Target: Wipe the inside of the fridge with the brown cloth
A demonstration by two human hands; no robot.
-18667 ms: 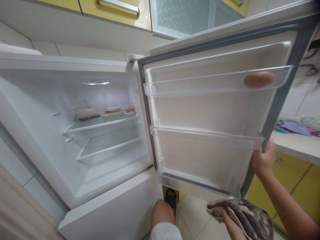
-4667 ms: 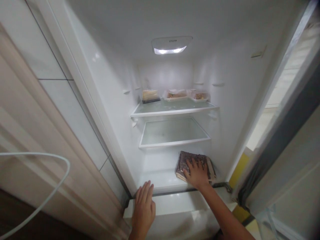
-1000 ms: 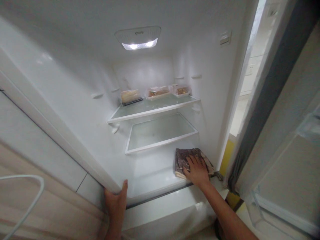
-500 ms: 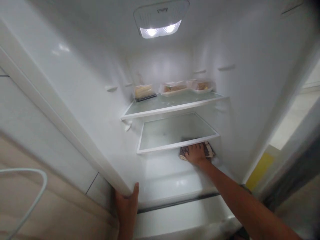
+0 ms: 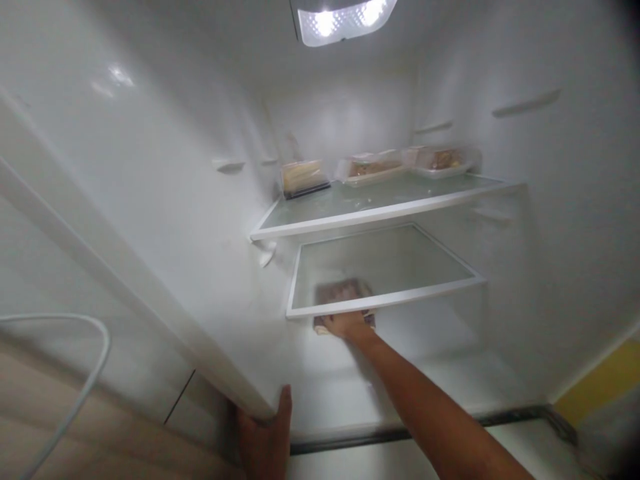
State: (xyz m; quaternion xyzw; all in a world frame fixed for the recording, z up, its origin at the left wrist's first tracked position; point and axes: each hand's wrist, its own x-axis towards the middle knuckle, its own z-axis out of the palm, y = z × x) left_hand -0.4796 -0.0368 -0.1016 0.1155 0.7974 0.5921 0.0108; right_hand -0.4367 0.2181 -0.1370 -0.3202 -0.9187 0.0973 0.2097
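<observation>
Head view: right hand (image 5: 345,325) pressed flat on the cloth (image 5: 340,293) beneath the lower shelf (image 5: 385,303); left hand (image 5: 265,443) gripped the fridge's left edge (image 5: 150,293).

Cloth (image 5: 342,292): dark brown, speckled pattern
Fridge walls (image 5: 165,167): glossy white
Shelves (image 5: 380,200): pale green glass, white trim
Cabinet (image 5: 607,375): yellow
Lamp (image 5: 345,17): bright white

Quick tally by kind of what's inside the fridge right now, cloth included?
Food containers on the upper glass shelf: 3, namely
Glass shelves: 2, the lower one
Cloth under the right hand: 1
Total: 6
</observation>
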